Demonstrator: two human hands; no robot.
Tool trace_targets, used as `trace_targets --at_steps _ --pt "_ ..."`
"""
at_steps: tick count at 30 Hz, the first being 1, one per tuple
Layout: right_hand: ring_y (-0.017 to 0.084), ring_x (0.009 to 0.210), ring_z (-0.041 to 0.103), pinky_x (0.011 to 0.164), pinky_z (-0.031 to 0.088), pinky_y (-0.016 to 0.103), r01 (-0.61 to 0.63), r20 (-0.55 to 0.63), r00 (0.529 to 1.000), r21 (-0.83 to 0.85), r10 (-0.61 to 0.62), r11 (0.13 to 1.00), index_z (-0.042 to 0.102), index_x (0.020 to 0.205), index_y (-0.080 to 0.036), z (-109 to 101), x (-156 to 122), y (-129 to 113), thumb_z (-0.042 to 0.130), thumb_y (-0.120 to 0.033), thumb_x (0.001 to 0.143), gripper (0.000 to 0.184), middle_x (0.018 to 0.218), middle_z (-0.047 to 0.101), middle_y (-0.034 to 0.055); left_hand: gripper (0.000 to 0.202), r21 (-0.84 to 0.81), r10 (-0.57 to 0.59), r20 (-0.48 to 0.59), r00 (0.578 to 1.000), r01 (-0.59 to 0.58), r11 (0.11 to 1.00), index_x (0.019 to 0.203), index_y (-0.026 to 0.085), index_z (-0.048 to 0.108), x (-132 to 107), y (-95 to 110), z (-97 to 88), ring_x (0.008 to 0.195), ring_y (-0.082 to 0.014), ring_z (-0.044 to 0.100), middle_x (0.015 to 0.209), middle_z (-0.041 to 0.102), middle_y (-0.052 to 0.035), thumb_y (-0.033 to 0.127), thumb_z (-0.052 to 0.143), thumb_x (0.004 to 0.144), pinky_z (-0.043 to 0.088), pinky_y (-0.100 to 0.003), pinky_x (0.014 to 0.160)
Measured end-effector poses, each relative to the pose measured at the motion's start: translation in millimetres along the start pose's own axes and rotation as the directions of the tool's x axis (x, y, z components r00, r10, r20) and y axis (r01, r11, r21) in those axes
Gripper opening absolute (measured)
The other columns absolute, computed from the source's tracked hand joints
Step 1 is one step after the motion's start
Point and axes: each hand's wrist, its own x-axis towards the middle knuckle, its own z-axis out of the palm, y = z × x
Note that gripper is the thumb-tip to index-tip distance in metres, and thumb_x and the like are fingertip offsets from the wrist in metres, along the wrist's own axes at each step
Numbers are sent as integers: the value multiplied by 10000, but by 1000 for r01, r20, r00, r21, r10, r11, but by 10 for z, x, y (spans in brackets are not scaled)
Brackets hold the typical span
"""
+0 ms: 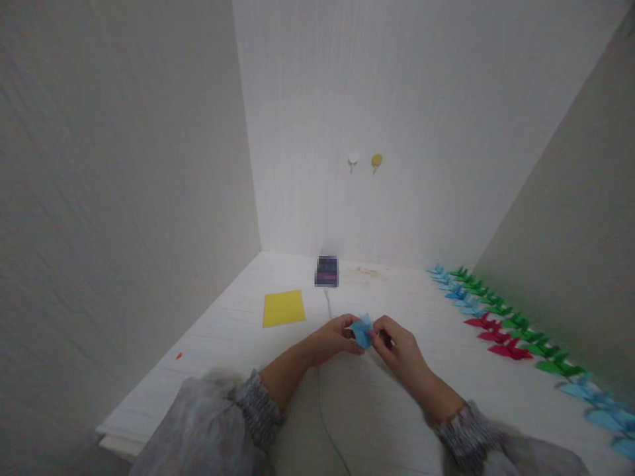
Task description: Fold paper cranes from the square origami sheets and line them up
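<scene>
A small blue piece of folded origami paper (pixel 362 332) is held between both hands above the white table, near the middle of the head view. My left hand (pixel 338 340) grips its left side, with the fingers closed around it. On the other side, my right hand (pixel 394 338) pinches the paper's right edge between thumb and fingers. Parts of the folds are hidden by the fingers, and the exact shape is too small to make out. To the left, beyond my left forearm, lies a stack or sheet of yellow square paper (pixel 284 309).
Rows of folded paper cranes, green (pixel 558 363), red (pixel 510 350) and light blue (pixel 608 415), line the table's right side by the wall. A phone-like device (pixel 327 272) with a cable (pixel 322 413) stands at the back. A red scrap (pixel 179 356) lies left. Two hooks (pixel 376 160) are on the wall.
</scene>
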Motion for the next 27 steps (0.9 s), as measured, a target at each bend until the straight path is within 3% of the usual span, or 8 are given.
trace_targets --at_steps 6,10,13,18,27 --pt "108 536 449 491 363 218 -17 6 1000 -70 17 997 470 778 -181 39 28 -32 414 -243 784 84 646 472 -1 279 102 83 -108 991 -72 992 793 117 502 72 -72 -9 645 -100 526 715 573 -25 242 641 586 381 -254 658" --pt "136 635 463 542 382 239 43 8 999 -62 -43 997 497 804 -182 52 56 -34 408 -206 782 95 712 484 29 290 240 108 -146 983 -71 968 797 131 498 111 -135 -45 603 -100 516 666 564 -4 193 644 555 384 -236 600" --pt "133 620 449 532 381 241 14 -5 1000 -53 -14 998 496 802 -182 89 61 -12 433 -192 761 76 700 459 20 299 304 160 -149 976 -109 946 805 141 490 118 -165 -51 615 -103 516 683 561 2 146 634 543 385 -225 580" --pt "130 617 450 521 382 243 -43 -18 999 -21 43 999 496 810 -190 148 63 9 489 -175 698 113 741 459 16 353 292 205 -110 973 -166 942 827 150 456 115 -193 -22 686 -115 522 770 564 -16 101 632 525 387 -213 575" --pt "138 606 486 534 394 254 -180 -7 983 190 184 965 514 756 -185 204 55 105 479 -198 698 69 662 510 0 355 255 138 -112 984 -106 961 799 136 460 129 -203 -50 603 -89 504 682 535 8 84 643 499 386 -216 555"
